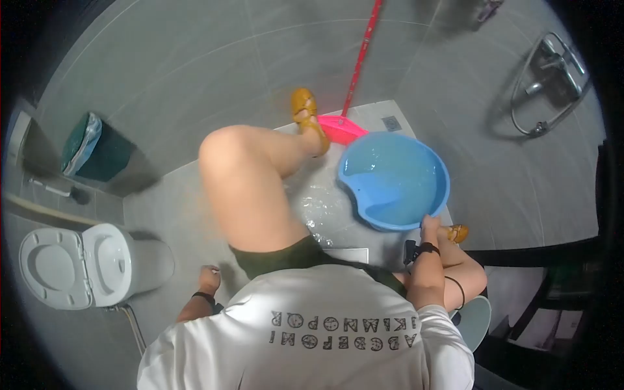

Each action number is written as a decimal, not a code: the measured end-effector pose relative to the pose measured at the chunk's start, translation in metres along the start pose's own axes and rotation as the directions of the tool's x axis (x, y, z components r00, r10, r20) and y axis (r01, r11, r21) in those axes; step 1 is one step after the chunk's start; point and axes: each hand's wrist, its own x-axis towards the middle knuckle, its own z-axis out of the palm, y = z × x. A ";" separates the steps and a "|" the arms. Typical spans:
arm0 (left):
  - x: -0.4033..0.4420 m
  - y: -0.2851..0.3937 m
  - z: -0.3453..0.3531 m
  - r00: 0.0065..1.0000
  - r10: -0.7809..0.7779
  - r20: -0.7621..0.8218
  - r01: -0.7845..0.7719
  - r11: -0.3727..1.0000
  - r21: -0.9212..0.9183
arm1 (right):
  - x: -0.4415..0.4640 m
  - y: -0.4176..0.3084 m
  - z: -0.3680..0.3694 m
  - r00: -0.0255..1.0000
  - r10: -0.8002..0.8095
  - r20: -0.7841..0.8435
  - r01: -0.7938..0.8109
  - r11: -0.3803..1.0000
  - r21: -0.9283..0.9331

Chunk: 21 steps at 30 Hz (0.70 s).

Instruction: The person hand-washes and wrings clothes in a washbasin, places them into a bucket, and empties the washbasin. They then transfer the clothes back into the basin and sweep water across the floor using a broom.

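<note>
A round blue basin (370, 218) with a notched, washboard-like side holds water. It stands on the wet tiled floor in front of me, to the right. My right hand (429, 226) is closed on its near rim, a dark strap and small device on that wrist. My left hand (209, 277) is low beside my left thigh, above the floor, its fingers curled in. A small pale spot shows at those fingers; what they hold, if anything, is too small to tell. Yellow sandals (304, 107) are on my feet, one of them beyond the basin's left side.
A pink dustpan (341, 130) with a long red handle leans behind the basin, near a floor drain (390, 123). On the left stand a toilet (110, 263) with its lid up and a lined green bin (101, 153). A shower fitting (552, 65) hangs on the right wall.
</note>
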 end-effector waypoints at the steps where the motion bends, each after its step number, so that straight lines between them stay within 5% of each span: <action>1: 0.001 -0.002 0.003 1.000 -0.013 0.000 0.013 1.000 0.003 | 0.000 0.008 0.005 1.000 0.003 0.012 -0.002 1.000 -0.004; 5: 0.017 0.003 0.006 0.999 0.004 0.048 -0.003 1.000 -0.010 | -0.002 0.024 0.013 0.996 -0.087 -0.025 0.088 0.996 0.023; 7: 0.044 -0.016 0.022 0.990 0.139 0.016 -0.140 0.985 0.097 | -0.008 0.017 0.014 0.987 -0.157 -0.023 0.157 0.987 -0.021; 9: 0.047 0.013 0.002 0.987 0.157 0.033 -0.160 0.980 0.118 | -0.019 0.002 0.023 0.996 -0.050 -0.068 0.019 0.917 -0.399; 11: 0.067 0.002 0.017 0.988 0.157 0.008 -0.157 0.984 0.088 | 0.038 0.071 0.034 0.980 -0.191 -0.058 0.128 0.824 -0.551; 12: 0.064 0.013 0.015 0.999 0.041 -0.034 -0.040 0.999 0.029 | 0.016 0.049 0.031 0.973 -0.224 -0.046 0.209 0.953 -0.219; 13: 0.058 0.025 0.012 0.996 -0.069 -0.064 0.067 0.997 -0.035 | 0.020 0.044 0.026 0.998 -0.037 0.048 0.053 0.923 -0.380; 17: 0.058 0.006 0.050 1.000 -0.013 -0.003 0.013 0.997 -0.072 | -0.036 0.000 0.028 0.979 -0.198 0.044 0.200 0.979 -0.033; 21: 0.024 0.033 0.021 0.990 0.002 0.144 0.005 0.999 -0.042 | -0.080 -0.051 0.033 0.955 -0.280 0.101 0.286 0.957 -0.048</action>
